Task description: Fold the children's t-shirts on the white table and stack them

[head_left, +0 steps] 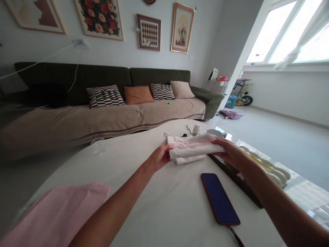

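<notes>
Left hand [160, 157], right hand [230, 153], fingers [168, 147] gripping folded white cloth [191, 149]

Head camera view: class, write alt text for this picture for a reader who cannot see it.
A person's left hand and right hand hold a folded white cloth with pink markings on a white table. A red-cased phone lies nearby, pink fabric lies at near left, and a green sofa stands behind.

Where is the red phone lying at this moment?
In the head view, the red-cased smartphone lies on the white table, below the folded white garment and the person's right hand.
</notes>
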Motion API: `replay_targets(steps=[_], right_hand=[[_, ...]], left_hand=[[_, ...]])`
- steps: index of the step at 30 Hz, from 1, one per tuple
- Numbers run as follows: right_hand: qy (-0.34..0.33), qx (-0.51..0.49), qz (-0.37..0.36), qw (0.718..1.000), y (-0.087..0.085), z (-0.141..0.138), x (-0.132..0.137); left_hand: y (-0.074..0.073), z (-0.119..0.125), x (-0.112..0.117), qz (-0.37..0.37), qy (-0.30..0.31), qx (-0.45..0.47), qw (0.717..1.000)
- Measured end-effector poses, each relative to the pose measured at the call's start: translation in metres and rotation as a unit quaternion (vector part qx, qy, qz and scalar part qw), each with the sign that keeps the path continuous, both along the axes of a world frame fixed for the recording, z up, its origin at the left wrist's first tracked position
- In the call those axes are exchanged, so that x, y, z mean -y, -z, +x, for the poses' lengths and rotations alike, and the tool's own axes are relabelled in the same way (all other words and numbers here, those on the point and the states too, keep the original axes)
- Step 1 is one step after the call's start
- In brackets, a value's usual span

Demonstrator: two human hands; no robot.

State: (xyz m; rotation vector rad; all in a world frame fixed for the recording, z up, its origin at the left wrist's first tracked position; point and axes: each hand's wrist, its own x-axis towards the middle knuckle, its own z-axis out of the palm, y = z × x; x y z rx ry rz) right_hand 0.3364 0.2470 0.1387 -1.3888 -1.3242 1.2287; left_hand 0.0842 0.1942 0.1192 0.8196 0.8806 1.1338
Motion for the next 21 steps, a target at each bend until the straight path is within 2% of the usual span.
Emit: replay_targets(steps=[2, 5, 8, 9, 11, 14, 16, 18, 20, 21], right_hand=[[-0.004, 0.044, 0.027, 0.999, 0.019, 0.005, -0.038], [0.001, 0.106, 0.011, 0.994, 0.068, 0.011, -0.072], [0.029, 0.191, -0.015, 0.981, 0.118, 0.017, -0.084], [0.04, 0.223, -0.016, 0.974, 0.129, 0.018, -0.086], [0.063, 0.284, 0.004, 0.957, 0.142, 0.016, -0.086], [0.081, 0.348, 0.079, 0.93, 0.143, -0.004, -0.078], [0.017, 0.425, 0.138, 0.894, 0.145, -0.028, -0.068], [-0.083, 0.514, 0.169, 0.837, 0.15, -0.053, -0.056], [-0.148, 0.573, 0.162, 0.789, 0.155, -0.07, -0.047], [-0.158, 0.581, 0.152, 0.783, 0.155, -0.075, -0.044]], left_hand=[[0.017, 0.011, -0.039, 0.01, -0.021, -0.031, 0.999], [0.066, 0.028, -0.073, -0.059, -0.056, -0.124, 0.989], [0.12, 0.042, -0.082, -0.11, -0.074, -0.177, 0.975], [0.133, 0.044, -0.082, -0.115, -0.08, -0.188, 0.972], [0.15, 0.046, -0.082, -0.111, -0.088, -0.205, 0.968], [0.154, 0.047, -0.081, -0.097, -0.081, -0.222, 0.967], [0.15, 0.048, -0.079, -0.089, -0.066, -0.228, 0.967], [0.144, 0.049, -0.068, -0.081, -0.045, -0.231, 0.969], [0.138, 0.043, -0.046, -0.07, -0.021, -0.234, 0.969], [0.134, 0.036, -0.029, -0.066, -0.011, -0.235, 0.97]])
